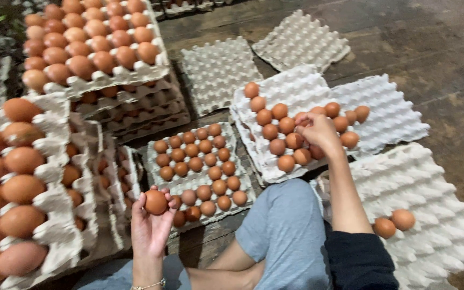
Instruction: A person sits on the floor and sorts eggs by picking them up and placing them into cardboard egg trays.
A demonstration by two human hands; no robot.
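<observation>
My left hand [151,228] is raised palm-up near the lower middle and holds one brown egg [156,202] in its fingertips. It hovers just in front of a grey tray [152,158] filled with small brown eggs. My right hand [320,134] reaches forward over a white pulp tray [296,88] that is partly filled with brown eggs. Its fingers curl down around an egg [300,118] among those in the tray.
Stacked full egg trays rise at the far left [108,80] and close on my left [55,204]. Empty trays [218,72] [301,40] lie on the dark wooden floor behind. A white tray [420,182] on my right holds two eggs [394,223]. My grey-clad knee [288,225] sits between.
</observation>
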